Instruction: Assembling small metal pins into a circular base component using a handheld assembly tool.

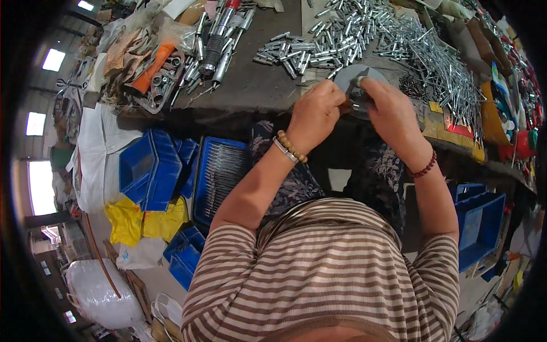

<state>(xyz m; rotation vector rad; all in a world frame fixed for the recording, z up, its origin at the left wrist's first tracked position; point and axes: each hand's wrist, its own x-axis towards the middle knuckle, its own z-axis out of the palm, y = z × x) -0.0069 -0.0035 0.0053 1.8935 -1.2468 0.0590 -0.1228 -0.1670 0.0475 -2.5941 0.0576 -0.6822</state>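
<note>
My left hand (317, 109) and my right hand (395, 114) meet over the front edge of the workbench, beside a round grey disc (373, 73). Both have their fingers curled in a pinch. Between them shows a small shiny metal end (356, 105), but the fingers hide most of what they grip. Just beyond the disc lies a heap of short silver metal sleeves (342, 37). To the right of it spreads a pile of long thin metal rods (441, 60).
Several screwdriver-like tools (219, 48) and an orange-handled tool (154, 68) lie at the bench's left. Below stand a blue tray of metal rods (219, 176) and blue bins (151, 168). Another blue bin (481, 228) is at the right. Yellow bags (142, 221) lie at lower left.
</note>
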